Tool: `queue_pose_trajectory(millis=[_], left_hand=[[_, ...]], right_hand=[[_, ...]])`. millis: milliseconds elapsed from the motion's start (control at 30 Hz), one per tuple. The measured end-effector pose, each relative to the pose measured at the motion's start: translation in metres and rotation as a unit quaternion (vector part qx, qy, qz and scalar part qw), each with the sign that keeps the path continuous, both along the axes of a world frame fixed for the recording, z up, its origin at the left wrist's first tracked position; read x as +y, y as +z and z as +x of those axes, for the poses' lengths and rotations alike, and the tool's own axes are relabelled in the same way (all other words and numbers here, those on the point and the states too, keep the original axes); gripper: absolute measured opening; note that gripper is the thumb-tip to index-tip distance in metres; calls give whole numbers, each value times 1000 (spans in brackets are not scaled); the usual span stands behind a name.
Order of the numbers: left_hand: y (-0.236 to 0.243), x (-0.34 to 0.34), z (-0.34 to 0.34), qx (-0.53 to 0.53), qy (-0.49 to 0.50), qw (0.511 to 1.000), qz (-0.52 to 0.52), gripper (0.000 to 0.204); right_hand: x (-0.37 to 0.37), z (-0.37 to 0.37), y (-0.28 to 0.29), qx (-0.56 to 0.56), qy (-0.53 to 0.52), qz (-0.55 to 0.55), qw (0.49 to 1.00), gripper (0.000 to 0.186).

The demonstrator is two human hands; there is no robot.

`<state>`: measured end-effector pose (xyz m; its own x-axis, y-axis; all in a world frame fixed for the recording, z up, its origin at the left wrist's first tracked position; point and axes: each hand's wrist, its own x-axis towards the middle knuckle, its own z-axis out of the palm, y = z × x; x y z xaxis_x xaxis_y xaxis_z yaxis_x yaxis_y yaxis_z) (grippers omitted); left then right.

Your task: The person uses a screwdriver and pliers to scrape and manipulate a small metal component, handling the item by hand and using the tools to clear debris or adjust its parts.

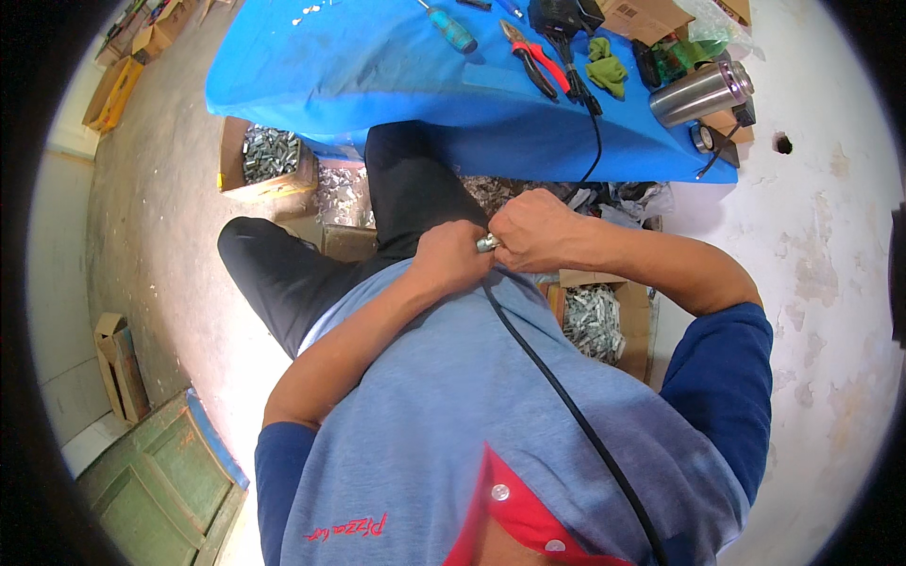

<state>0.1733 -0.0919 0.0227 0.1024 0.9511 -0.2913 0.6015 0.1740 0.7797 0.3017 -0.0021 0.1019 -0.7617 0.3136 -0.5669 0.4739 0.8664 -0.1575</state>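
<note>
Close together above my lap, my left hand [451,257] and my right hand [536,231] are both closed with the fingers curled. Between them shows a small silvery metal piece [487,242], short and rounded. Both hands grip it from either side, and the fingers hide most of it, so its exact kind cannot be made out. Across my blue shirt, a black cable [566,401] passes under the hands. No tool shows in either hand.
Ahead is a table with a blue cloth [311,75], holding a screwdriver [453,30], red-and-black pliers [533,61], a green rag [606,71] and a steel flask [694,96]. Boxes of metal pieces [270,154] stand below it and another box [637,330] by my right side.
</note>
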Motion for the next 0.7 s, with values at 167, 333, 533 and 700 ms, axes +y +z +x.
queue_pose_trajectory(millis=[167, 333, 533, 700], left_hand=[[11, 1, -5, -44, -11, 998, -44, 33], [17, -3, -10, -85, -48, 993, -69, 31], [39, -12, -22, -144, -83, 980, -112, 33], [25, -16, -20, -230, -29, 966, -116, 37]], right_hand=[[0, 0, 11, 22, -39, -41, 998, 32], [1, 11, 1, 67, -54, -108, 990, 34], [-2, 6, 15, 102, -77, -214, 968, 33], [-2, -4, 24, 79, -8, -107, 991, 29]])
